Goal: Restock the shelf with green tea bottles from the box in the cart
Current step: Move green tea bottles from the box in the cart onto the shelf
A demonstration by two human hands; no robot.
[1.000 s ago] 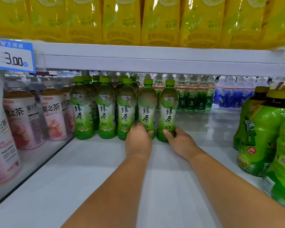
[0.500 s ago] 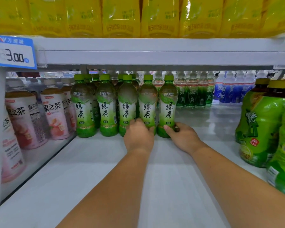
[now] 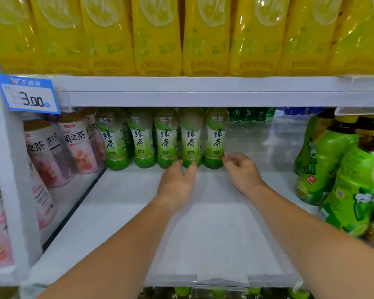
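Observation:
Five green tea bottles stand in a row at the back of the white shelf (image 3: 203, 229), from the leftmost (image 3: 113, 143) to the rightmost (image 3: 216, 139), with more behind them. My left hand (image 3: 177, 182) lies just in front of the fourth bottle (image 3: 191, 141), fingers loosely spread at its base and holding nothing. My right hand (image 3: 242, 169) is beside the rightmost bottle's base, its fingertips at the label's lower edge and relaxed. The box and cart are out of view.
Pink fruit tea bottles (image 3: 78, 145) fill the left section behind a dark divider (image 3: 73, 210). Large green bottles (image 3: 324, 160) crowd the right side. Yellow bottles (image 3: 158, 35) line the shelf above, with a 3.00 price tag (image 3: 28, 93) at its left. Dark green bottles (image 3: 251, 114) stand far back.
Both hands have let go of the bottle bases they gripped and drawn back slightly. The view has tilted up, showing more of the yellow bottles.

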